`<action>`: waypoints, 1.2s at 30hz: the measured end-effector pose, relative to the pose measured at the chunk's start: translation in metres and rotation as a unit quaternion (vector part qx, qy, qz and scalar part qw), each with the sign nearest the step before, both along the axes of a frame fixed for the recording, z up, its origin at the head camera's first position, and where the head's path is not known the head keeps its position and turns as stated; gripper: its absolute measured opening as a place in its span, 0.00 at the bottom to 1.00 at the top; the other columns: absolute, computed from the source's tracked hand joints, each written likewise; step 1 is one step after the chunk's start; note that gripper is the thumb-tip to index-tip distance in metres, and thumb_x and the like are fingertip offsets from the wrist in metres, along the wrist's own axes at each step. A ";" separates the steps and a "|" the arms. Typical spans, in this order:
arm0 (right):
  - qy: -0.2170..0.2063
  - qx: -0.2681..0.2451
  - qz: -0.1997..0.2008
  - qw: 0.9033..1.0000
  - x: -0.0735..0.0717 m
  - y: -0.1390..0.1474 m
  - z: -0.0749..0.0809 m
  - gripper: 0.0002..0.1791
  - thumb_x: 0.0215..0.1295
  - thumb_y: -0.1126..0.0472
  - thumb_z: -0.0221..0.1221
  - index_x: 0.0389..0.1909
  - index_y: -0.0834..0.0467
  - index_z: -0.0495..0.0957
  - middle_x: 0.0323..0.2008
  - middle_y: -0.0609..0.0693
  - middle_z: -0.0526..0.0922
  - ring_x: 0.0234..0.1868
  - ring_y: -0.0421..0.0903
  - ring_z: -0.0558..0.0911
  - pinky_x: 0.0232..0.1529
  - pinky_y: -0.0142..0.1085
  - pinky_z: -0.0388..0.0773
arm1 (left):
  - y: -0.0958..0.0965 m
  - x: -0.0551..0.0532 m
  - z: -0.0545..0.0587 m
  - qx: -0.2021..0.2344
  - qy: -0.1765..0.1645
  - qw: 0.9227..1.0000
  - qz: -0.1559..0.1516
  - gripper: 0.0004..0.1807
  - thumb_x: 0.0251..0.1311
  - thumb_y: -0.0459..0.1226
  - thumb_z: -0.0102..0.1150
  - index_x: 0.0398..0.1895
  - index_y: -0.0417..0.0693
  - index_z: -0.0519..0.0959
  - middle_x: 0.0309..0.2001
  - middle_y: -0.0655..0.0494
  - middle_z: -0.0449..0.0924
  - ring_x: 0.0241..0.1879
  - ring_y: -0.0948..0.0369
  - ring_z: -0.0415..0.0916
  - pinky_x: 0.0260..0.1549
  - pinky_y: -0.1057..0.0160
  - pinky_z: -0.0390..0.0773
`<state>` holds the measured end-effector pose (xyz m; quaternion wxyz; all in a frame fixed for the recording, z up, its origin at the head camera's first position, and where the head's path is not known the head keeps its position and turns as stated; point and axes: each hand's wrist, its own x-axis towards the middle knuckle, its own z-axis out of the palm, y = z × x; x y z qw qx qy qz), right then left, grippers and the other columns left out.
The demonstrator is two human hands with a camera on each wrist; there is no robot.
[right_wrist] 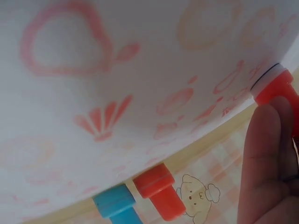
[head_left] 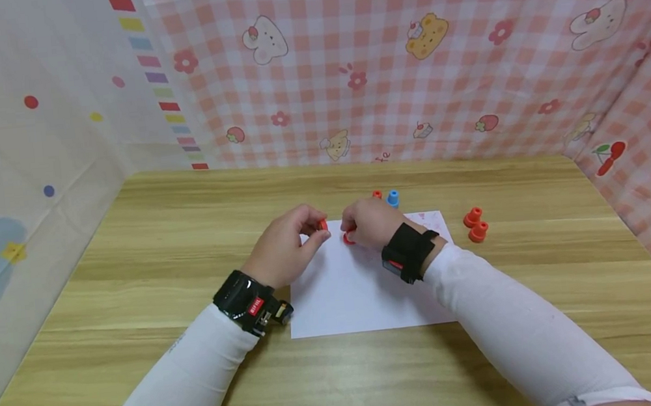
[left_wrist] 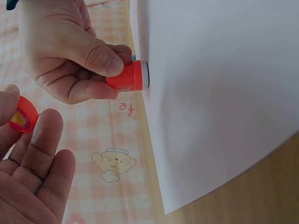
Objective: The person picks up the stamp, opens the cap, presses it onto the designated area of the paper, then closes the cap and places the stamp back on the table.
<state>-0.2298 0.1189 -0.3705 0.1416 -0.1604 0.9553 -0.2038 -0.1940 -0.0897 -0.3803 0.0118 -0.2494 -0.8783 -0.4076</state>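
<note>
White sleeves [head_left: 507,316] reached over our paper [head_left: 364,297]. Our right hand [head_left: 372,221] pinched a red stamp [left_wrist: 126,77], its face seemingly against the sheet near the far edge; our left hand [head_left: 282,246], just beside, pinched a red cap [left_wrist: 29,114]. Pink and orange prints [right_wrist: 105,119] marked the far right, so we judged the stamping partly done, this print unfinished. Off the paper stood a blue stamp [head_left: 393,198] and three red spares [head_left: 473,217].
</note>
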 end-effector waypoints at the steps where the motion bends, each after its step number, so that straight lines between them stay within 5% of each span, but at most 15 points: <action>1: 0.001 -0.006 -0.002 1.000 0.000 0.001 0.000 0.08 0.71 0.64 0.66 0.48 0.58 0.88 0.43 0.52 0.89 0.41 0.49 0.81 0.46 0.38 0.82 | 0.000 0.000 0.000 0.000 -0.001 1.000 0.000 0.13 0.72 0.39 0.66 0.55 0.46 0.80 0.46 0.56 0.87 0.47 0.59 0.84 0.52 0.48 0.85; 8: 0.016 -0.108 -0.073 0.991 0.006 0.021 0.006 0.09 0.71 0.60 0.65 0.48 0.57 0.86 0.39 0.53 0.88 0.37 0.49 0.82 0.38 0.37 0.80 | 0.000 -0.001 0.000 -0.003 0.001 1.000 0.000 0.12 0.73 0.39 0.65 0.54 0.45 0.80 0.45 0.56 0.87 0.47 0.59 0.84 0.53 0.48 0.85; 14: 0.021 -0.161 -0.119 0.979 0.014 0.037 0.011 0.10 0.72 0.60 0.63 0.51 0.57 0.84 0.44 0.54 0.87 0.43 0.52 0.81 0.46 0.39 0.79 | 0.002 -0.001 0.000 -0.008 -0.003 1.000 0.009 0.12 0.72 0.37 0.66 0.55 0.47 0.81 0.45 0.57 0.87 0.47 0.58 0.83 0.54 0.48 0.85; 20: 0.003 -0.240 -0.159 0.958 0.022 0.045 0.012 0.08 0.72 0.62 0.64 0.48 0.57 0.82 0.44 0.55 0.88 0.43 0.53 0.80 0.45 0.39 0.79 | 0.003 0.000 -0.001 -0.008 0.008 1.000 0.013 0.12 0.71 0.36 0.67 0.54 0.48 0.82 0.47 0.56 0.87 0.49 0.59 0.85 0.58 0.49 0.83; 29: -0.032 -0.318 -0.184 0.930 0.033 0.048 0.005 0.08 0.72 0.66 0.63 0.50 0.60 0.82 0.46 0.58 0.89 0.42 0.51 0.86 0.55 0.50 0.85 | 0.005 0.001 -0.001 0.001 0.006 1.000 0.004 0.13 0.70 0.36 0.68 0.55 0.49 0.83 0.52 0.55 0.85 0.50 0.58 0.87 0.55 0.52 0.85; 36: -0.066 -0.345 -0.174 0.920 0.040 0.046 0.003 0.11 0.73 0.67 0.62 0.54 0.62 0.82 0.50 0.59 0.85 0.43 0.49 0.86 0.50 0.42 0.86 | 0.010 0.004 -0.001 0.004 -0.019 1.000 -0.004 0.15 0.69 0.36 0.69 0.57 0.47 0.83 0.53 0.55 0.86 0.48 0.59 0.86 0.53 0.53 0.86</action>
